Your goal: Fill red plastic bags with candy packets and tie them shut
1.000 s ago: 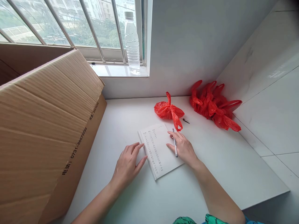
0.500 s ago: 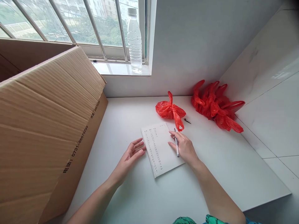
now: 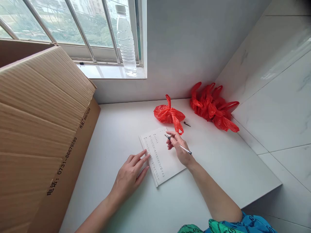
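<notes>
the right hand (image 3: 181, 154) is gripping the pen (image 3: 185, 149); the left hand (image 3: 129, 174), spread loose, is touching the notebook (image 3: 168, 159) and should be pressing lightly for steadiness.

Open tabletop (image 3: 109, 142) separates a cardboard box (image 3: 36, 123) from a notebook (image 3: 171, 160), beyond which a red bag (image 3: 165, 115) bars passage.

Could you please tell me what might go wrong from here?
The pen points nib-first over the notebook, so a slip of the right hand could leave a stray mark. The single red bag's loose handle lies close to that hand and might get brushed. The small black cap beside it could be knocked away.
</notes>
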{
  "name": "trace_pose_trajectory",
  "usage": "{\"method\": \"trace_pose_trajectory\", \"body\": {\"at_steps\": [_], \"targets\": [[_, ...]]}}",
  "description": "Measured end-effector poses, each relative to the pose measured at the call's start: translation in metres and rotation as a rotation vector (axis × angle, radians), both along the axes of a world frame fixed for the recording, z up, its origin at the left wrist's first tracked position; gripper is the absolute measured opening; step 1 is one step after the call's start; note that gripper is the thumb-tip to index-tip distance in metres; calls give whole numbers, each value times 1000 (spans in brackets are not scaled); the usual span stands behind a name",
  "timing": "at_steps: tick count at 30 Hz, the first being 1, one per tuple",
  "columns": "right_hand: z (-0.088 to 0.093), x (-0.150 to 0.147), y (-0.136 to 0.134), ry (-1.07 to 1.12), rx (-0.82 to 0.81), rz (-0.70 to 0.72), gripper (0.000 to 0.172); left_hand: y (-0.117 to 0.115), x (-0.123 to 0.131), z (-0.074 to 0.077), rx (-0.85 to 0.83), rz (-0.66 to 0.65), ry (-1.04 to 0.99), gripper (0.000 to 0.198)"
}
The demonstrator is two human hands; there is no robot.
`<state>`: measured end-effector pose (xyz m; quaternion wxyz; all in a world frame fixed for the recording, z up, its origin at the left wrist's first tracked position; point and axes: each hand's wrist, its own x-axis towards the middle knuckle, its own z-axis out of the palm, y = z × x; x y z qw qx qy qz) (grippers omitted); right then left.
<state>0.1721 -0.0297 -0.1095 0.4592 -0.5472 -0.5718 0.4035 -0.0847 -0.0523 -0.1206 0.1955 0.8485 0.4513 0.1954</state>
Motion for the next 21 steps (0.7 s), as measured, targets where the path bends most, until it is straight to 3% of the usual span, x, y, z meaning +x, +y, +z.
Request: {"method": "trace_pose_trajectory", "body": {"at_steps": [3,6,12,21], "targets": [[-9,-11,5,55,-34,38,34,-1,0,-3,-4,-9,16,43],[-16,-16,9,10,-30,-25,26,-3,0,-4,-21,-3,10,44],[-24,-24,12,-117,62,-46,23,-3,-2,-8,-37,-2,-29,47],[-30,-24,11,-181,75,-28,23,-3,-2,-7,-26,-5,1,46]]}}
